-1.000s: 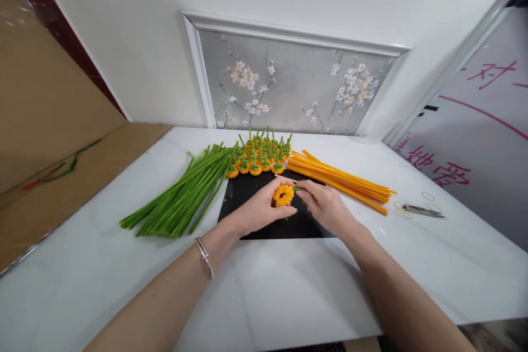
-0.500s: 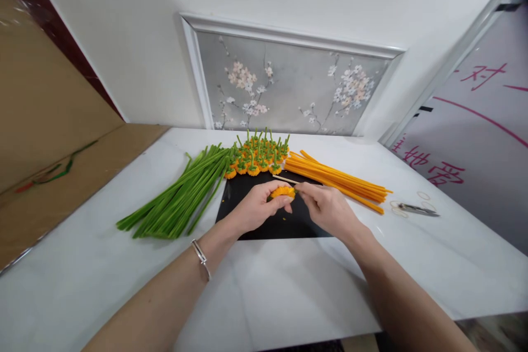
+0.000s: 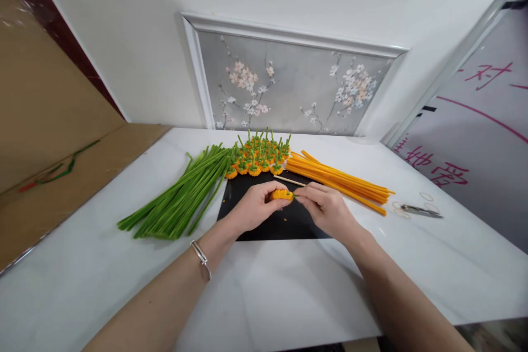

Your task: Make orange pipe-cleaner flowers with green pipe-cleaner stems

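Above the black mat (image 3: 264, 230), my left hand (image 3: 256, 208) is closed around a small orange pumpkin made of fuzzy pipe cleaner (image 3: 281, 195), its ribbed side facing me. My right hand (image 3: 328, 208) pinches the short green pipe-cleaner stem (image 3: 294, 196) at the pumpkin's right end. Just behind the right hand, a thin pale stick (image 3: 287, 180) lies on the mat, partly hidden by the fingers. Several similar orange pumpkins with upright green stems (image 3: 264, 158) stand grouped at the mat's far edge.
A fan of green pipe cleaners (image 3: 177, 198) lies to the left, and a bundle of orange ones (image 3: 338, 177) to the right. Farther right are a small metal tool (image 3: 421, 210) and thin rubber bands (image 3: 426, 197). Cardboard (image 3: 53, 192) borders the white table on the left.
The pumpkin has turned in my left hand, so its side ribs now face me more. My left fingertips have drawn in beneath it. The right hand stays at the green stem.
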Action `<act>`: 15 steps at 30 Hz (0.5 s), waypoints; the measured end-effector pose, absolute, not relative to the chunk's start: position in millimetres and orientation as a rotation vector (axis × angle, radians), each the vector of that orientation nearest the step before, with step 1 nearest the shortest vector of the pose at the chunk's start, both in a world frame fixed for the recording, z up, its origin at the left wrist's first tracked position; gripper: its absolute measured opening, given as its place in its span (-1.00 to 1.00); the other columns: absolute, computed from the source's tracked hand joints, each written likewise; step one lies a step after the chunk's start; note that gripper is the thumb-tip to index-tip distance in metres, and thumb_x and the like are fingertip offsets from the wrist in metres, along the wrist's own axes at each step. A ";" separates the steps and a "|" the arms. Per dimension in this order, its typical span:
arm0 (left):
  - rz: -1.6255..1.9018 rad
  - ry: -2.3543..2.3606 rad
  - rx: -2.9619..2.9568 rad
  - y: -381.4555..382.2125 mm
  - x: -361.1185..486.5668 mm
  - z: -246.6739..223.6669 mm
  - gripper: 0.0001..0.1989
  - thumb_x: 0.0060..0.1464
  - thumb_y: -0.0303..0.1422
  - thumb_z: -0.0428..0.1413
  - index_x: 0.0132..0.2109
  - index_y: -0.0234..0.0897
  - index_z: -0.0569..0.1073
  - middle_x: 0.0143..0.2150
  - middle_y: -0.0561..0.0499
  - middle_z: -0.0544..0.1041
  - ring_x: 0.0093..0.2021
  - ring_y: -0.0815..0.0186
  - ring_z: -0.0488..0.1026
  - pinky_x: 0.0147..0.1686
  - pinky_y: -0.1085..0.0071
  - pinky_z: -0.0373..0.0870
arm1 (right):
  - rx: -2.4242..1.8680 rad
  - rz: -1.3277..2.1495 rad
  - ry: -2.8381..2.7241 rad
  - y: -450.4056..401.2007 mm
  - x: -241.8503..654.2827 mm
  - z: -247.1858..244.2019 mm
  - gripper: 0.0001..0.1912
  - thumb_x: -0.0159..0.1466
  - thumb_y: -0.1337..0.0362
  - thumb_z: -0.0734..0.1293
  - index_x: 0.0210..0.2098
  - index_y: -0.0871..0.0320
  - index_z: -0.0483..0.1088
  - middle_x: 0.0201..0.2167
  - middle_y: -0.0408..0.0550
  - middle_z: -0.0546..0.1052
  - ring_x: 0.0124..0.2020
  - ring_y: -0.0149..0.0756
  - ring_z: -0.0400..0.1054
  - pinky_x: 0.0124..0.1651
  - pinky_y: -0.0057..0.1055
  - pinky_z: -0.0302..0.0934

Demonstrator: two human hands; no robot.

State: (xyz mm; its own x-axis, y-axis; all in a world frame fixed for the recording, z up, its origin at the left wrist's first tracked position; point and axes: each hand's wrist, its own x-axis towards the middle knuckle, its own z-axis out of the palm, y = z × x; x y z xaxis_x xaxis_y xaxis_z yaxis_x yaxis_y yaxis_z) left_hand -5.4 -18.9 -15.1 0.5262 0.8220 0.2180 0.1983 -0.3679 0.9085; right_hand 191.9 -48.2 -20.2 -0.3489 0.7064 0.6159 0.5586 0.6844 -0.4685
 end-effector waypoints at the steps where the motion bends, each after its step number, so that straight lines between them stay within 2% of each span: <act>1: 0.894 0.860 1.887 -19.2 -5.4 -14.8 -0.84 0.06 -0.33 0.14 -0.21 -0.31 0.48 -0.34 0.05 0.47 -0.36 0.38 0.38 -0.34 0.48 0.31 | -0.989 0.241 -2.034 -49.4 191.2 -19.0 -0.80 0.33 0.33 0.20 -0.20 0.11 0.47 -0.37 -0.06 0.49 -0.37 -0.33 0.37 -0.32 -0.43 0.24; 5: 0.955 0.916 1.998 -22.2 -3.7 -12.7 -0.86 0.06 -0.35 0.14 -0.24 -0.32 0.53 -0.33 0.05 0.52 -0.32 0.36 0.39 -0.29 0.47 0.28 | -1.092 0.283 -1.939 -53.6 187.0 -16.2 -0.88 0.27 0.29 0.29 -0.25 0.12 0.46 -0.41 -0.10 0.47 -0.46 -0.38 0.32 -0.41 -0.45 0.20; 9: 0.951 0.971 2.072 -24.9 -0.8 -13.3 -0.86 0.07 -0.38 0.10 -0.29 -0.35 0.53 -0.40 0.06 0.49 -0.39 0.38 0.35 -0.36 0.49 0.25 | -1.093 0.236 -1.910 -54.2 182.6 -18.8 -0.91 0.25 0.31 0.31 -0.29 0.13 0.47 -0.42 -0.11 0.48 -0.48 -0.40 0.32 -0.43 -0.48 0.21; 15: 0.870 0.896 2.052 -26.7 -1.1 -9.8 -0.80 0.12 -0.32 0.05 -0.27 -0.35 0.53 -0.43 0.06 0.45 -0.40 0.37 0.34 -0.38 0.49 0.27 | -1.095 -0.159 -1.997 -56.8 179.6 -19.7 -0.83 0.31 0.34 0.23 -0.24 0.16 0.47 -0.36 -0.06 0.54 -0.40 -0.35 0.39 -0.30 -0.45 0.25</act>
State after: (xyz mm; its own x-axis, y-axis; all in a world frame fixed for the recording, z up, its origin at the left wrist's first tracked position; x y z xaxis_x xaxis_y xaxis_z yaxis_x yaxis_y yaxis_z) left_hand -1.1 -26.7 -9.8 0.5300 0.7980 0.2867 0.3100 -0.4970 0.8104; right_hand 179.6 -56.8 -19.7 -0.2730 0.6409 0.7174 0.7463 0.6116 -0.2624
